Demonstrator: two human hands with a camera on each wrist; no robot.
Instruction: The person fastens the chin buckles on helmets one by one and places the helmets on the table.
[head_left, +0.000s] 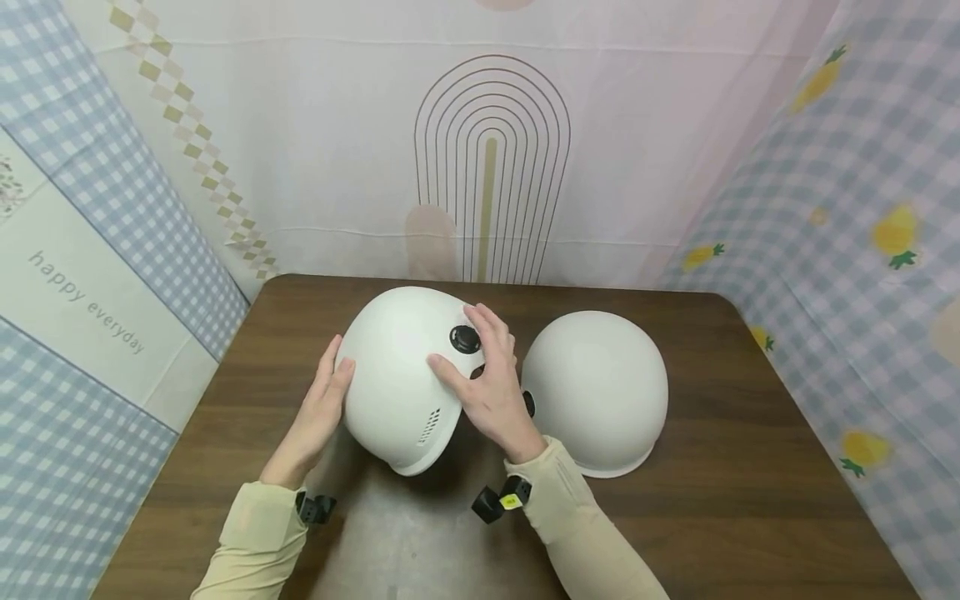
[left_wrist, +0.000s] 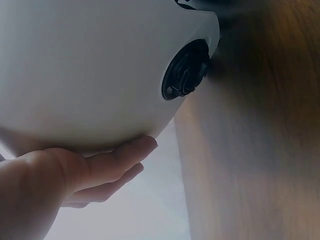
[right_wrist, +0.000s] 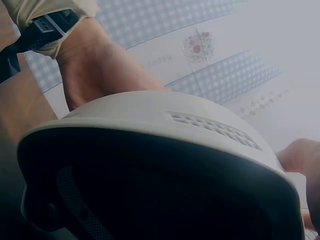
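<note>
A white helmet (head_left: pixel 401 367) is tilted up between both hands, with slotted vents and a round black fitting (head_left: pixel 465 339) on its shell. My left hand (head_left: pixel 318 417) lies along its left side, the fingers nearly straight against the shell in the left wrist view. At the opposite side, my right hand (head_left: pixel 491 387) grips the helmet, thumb and fingers spread on either side of the black fitting. The right wrist view looks into the dark underside, where a strap (right_wrist: pixel 80 200) shows. To the right, a second white helmet (head_left: pixel 600 387) rests dome-up on the table.
The brown wooden table (head_left: pixel 750 467) has a greyish, shiny patch at its front middle. A patterned cloth (head_left: pixel 337 150) hangs behind it. Checked cloths stand along the left and right sides. Each wrist wears a small black device.
</note>
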